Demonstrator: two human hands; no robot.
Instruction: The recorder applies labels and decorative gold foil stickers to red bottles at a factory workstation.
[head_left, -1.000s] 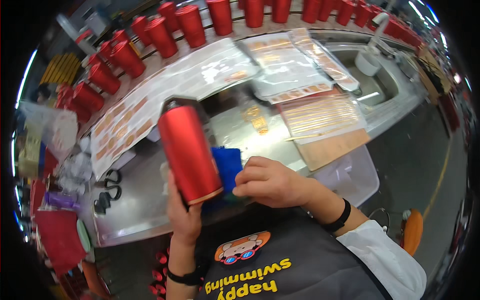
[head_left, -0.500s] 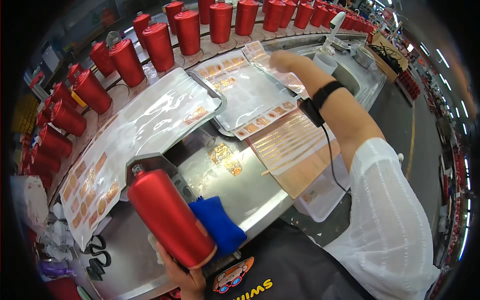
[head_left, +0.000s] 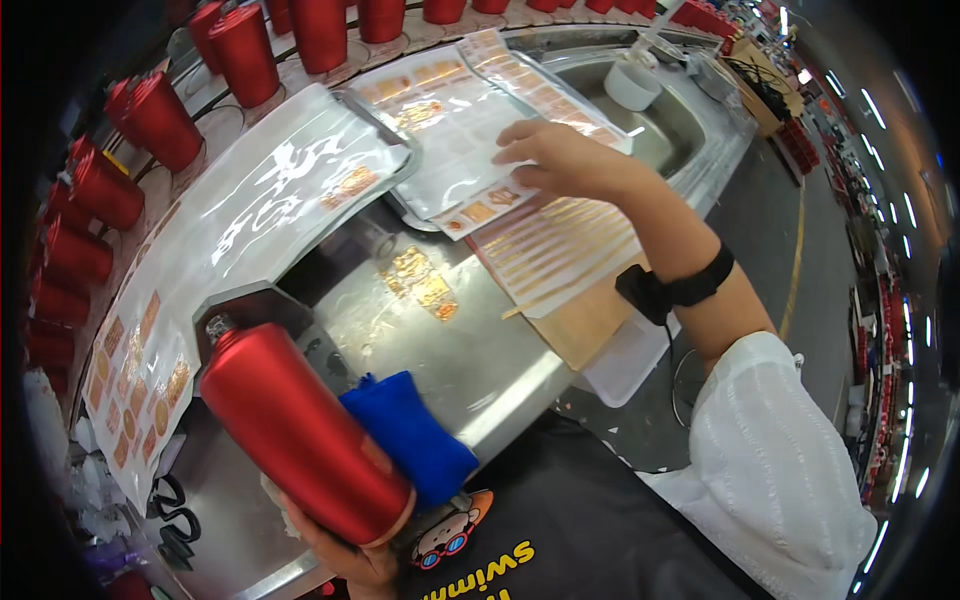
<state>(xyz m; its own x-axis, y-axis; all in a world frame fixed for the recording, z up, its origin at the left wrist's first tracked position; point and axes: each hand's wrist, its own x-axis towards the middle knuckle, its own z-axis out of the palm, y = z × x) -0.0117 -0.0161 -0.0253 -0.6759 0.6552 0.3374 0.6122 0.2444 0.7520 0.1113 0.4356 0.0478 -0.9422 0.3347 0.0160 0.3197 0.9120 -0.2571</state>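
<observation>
My left hand [head_left: 345, 555] is closed around the base of a large glossy red bottle [head_left: 305, 430], which tilts with its narrow metal-coloured neck up and to the left. Its neck end lies by a grey angular holder [head_left: 255, 303]. A folded blue cloth [head_left: 415, 440] is beside the bottle. Over at the upper middle, my right hand [head_left: 570, 160] is open, fingers slightly apart, above a white sheet of gold and orange decals [head_left: 465, 110]. Whether the fingertips touch that sheet I cannot tell. Loose gold decals [head_left: 420, 280] lie on the metal table [head_left: 500, 340].
Several red bottles [head_left: 245, 60] stand on a curved conveyor along the far side. A glossy decal sheet [head_left: 260, 190] covers the table's left. Black-handled scissors [head_left: 175, 520] lie near the left edge. A sink [head_left: 670, 130] with a white cup [head_left: 632, 84] is at far right.
My right hand has come nearer and lower, from the sheet's far edge to above its near part. My left hand still holds the red bottle. The whole view has shifted slightly.
</observation>
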